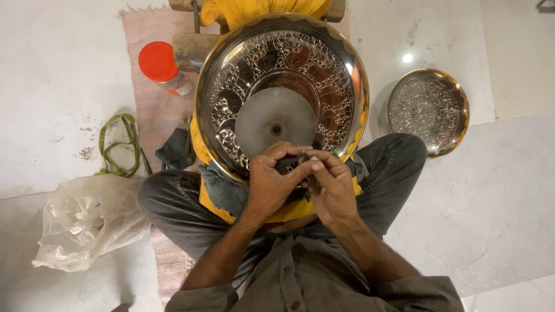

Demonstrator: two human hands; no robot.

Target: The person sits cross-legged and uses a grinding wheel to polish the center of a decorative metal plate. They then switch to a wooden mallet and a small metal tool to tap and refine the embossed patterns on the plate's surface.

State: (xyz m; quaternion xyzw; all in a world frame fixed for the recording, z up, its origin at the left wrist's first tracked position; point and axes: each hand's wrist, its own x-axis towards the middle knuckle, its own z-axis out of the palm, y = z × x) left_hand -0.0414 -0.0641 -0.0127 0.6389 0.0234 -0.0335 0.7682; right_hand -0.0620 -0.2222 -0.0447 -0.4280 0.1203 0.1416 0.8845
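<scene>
Underneath, white marble floor (509,190) bears a pink mat (151,110) and engraved tray (324,75).

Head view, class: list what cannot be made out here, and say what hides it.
- Small dark tool: mostly covered by the left hand and right hand; its kind cannot be told.
- Near rim of the large engraved plate: hidden behind both hands.
- Yellow cloth and wooden stand: cut off by the top edge and the plate.
- Plastic bag: contents too blurred.

Small plate (428,111) right of big plate (282,92)
</scene>
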